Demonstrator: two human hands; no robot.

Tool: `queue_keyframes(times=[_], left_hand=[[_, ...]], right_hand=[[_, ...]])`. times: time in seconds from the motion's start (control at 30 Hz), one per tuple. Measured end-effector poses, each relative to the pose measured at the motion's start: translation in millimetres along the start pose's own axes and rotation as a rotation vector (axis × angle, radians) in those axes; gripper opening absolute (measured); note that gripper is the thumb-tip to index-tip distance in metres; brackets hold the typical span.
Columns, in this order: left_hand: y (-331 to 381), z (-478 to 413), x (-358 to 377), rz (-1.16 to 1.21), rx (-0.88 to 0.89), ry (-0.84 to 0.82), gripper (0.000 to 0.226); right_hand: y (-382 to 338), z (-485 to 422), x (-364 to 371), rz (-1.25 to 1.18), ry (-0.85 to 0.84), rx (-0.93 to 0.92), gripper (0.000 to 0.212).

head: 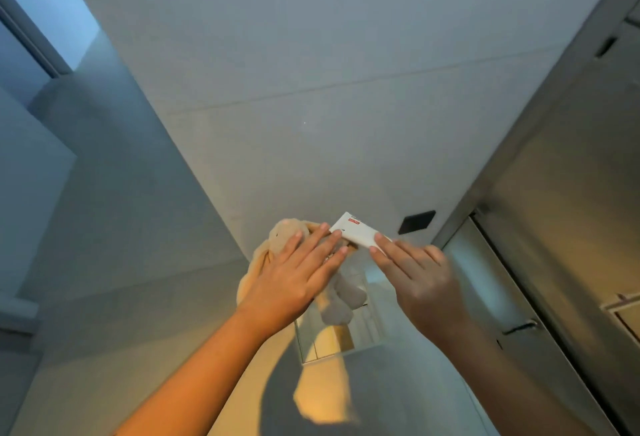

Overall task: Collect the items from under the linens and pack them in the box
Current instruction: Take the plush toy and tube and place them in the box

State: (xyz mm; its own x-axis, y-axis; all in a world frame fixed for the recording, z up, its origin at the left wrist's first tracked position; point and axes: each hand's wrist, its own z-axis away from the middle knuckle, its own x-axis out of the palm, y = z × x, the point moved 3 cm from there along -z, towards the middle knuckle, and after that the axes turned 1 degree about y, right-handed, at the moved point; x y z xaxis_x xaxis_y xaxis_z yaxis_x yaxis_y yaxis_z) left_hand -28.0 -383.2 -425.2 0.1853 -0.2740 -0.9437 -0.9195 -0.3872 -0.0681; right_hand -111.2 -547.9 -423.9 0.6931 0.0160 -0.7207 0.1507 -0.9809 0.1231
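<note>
Two bare arms seen. Left forearm uncovered from wrist to frame edge, washed in warm light. Right forearm likewise uncovered, dimmed by shadow. Left hand and right hand: slim fingers, fingernails kept short, rounded, left plain. Knuckles and tendons faintly marked.

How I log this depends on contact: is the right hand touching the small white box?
Touching. The head view shows the right hand with fingertips on the small white box, no gap between them.
</note>
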Motion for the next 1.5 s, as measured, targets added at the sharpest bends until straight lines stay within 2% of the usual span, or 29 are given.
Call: queue_keyframes(times=[0.27,0.33,0.53,0.67,0.8,1.07,1.23,1.43,1.5], left_hand=[[-0.2,38.7,168.3,0.007,0.074,-0.084,0.085],[-0.2,47.9,208.4,0.012,0.081,-0.078,0.081],[7.5,78.4,324.7,-0.034,0.137,-0.068,0.07],[9.9,96.7,393.7,-0.085,0.156,-0.131,0.078],[9.4,115.1,452.2,-0.141,0.163,-0.22,0.08],[10.1,142.1,523.7,-0.205,0.192,-0.303,0.077],[4.4,147.3,544.5,-0.241,0.232,-0.325,0.082],[-5.1,145.9,562.7,-0.226,0.224,-0.326,0.086],[-9.6,146.2,569.2,-0.217,0.205,-0.375,0.088]], right_hand=[[-0.7,109.7,135.0,-0.01,-0.026,0.009,0.032],[-1.0,137.9,168.0,-0.025,-0.03,0.015,0.023],[-8.1,221.6,257.9,0.06,-0.043,-0.017,0.018],[-10.2,259.7,304.3,0.062,-0.035,-0.043,0.029],[-15.3,288.2,344.3,0.045,-0.05,-0.092,0.027],[-33.3,333.1,405.5,0.039,-0.135,-0.152,0.026],[-36.5,346.8,432.5,0.033,-0.225,-0.1,0.035],[-48.2,348.7,461.2,0.023,-0.311,-0.057,0.034],[-51.0,348.4,470.3,0.035,-0.366,-0.043,0.035]])
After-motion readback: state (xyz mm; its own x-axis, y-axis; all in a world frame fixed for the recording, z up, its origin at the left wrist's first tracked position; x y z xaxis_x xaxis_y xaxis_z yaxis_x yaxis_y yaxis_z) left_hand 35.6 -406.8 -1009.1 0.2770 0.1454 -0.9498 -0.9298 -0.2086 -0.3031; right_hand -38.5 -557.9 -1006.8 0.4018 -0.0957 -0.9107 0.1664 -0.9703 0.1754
